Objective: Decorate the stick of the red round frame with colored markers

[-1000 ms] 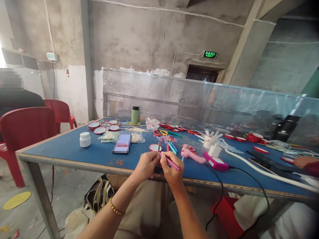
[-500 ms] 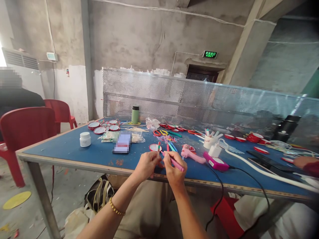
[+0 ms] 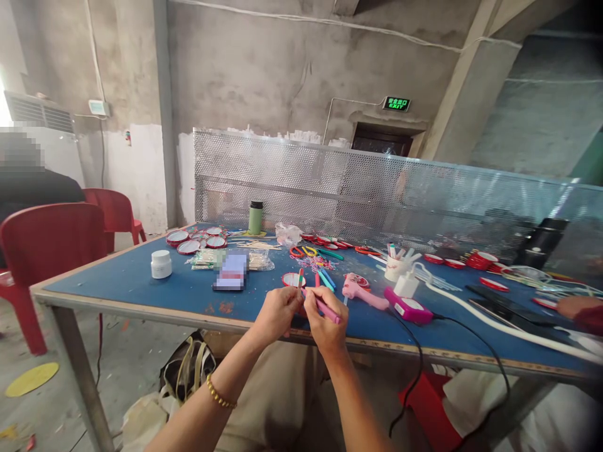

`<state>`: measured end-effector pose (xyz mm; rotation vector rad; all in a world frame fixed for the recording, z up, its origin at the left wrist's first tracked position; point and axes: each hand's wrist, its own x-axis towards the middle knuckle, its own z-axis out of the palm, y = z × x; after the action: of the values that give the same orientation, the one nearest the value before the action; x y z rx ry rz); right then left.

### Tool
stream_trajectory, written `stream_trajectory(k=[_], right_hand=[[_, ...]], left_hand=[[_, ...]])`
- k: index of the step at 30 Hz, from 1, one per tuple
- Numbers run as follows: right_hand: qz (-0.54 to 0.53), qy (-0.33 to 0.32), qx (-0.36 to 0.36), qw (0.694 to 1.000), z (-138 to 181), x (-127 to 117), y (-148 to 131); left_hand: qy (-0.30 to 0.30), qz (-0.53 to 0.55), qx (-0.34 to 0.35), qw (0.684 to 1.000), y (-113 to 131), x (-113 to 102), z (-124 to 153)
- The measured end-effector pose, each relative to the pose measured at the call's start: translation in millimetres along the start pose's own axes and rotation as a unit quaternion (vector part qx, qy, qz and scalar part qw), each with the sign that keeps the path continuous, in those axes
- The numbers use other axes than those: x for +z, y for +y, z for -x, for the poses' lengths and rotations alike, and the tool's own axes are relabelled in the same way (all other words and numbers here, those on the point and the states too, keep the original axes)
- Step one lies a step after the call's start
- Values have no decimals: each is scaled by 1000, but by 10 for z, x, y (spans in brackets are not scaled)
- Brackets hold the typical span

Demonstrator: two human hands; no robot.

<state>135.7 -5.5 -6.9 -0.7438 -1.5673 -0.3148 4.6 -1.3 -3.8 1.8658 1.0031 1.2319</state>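
Note:
My left hand (image 3: 277, 314) is closed round a flat wooden craft stick (image 3: 300, 280), which stands upright with red and green colouring at its upper end. Pinched in my right hand (image 3: 326, 329) is a pink marker pen (image 3: 329, 310), its tip end close against the stick; whether it touches cannot be made out. Just behind the hands lies a small white disc with a red rim (image 3: 288, 277). Blue and teal marker pens (image 3: 327, 280) rest beyond my right hand. A pink glue gun (image 3: 362, 292) lies to the right of them.
A phone (image 3: 230, 271) lies on packed sticks, left of my hands, near a white jar (image 3: 161, 264). Rightward are a cup of pens (image 3: 392, 267), a magenta power box (image 3: 409, 306) and a white cable (image 3: 499, 319). A green flask (image 3: 255, 218) stands behind. Perforated metal screen (image 3: 292, 182) backs the table.
My right hand has shifted slightly left with the pink marker pen, closer to the stick. My left hand and the stick have hardly moved.

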Motion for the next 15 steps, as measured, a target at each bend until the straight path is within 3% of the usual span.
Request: stream_trajectory(k=[15], right_hand=[[15, 24, 7, 1000, 17, -11, -1]], left_hand=[[-8, 16, -5, 1000, -6, -11, 5]])
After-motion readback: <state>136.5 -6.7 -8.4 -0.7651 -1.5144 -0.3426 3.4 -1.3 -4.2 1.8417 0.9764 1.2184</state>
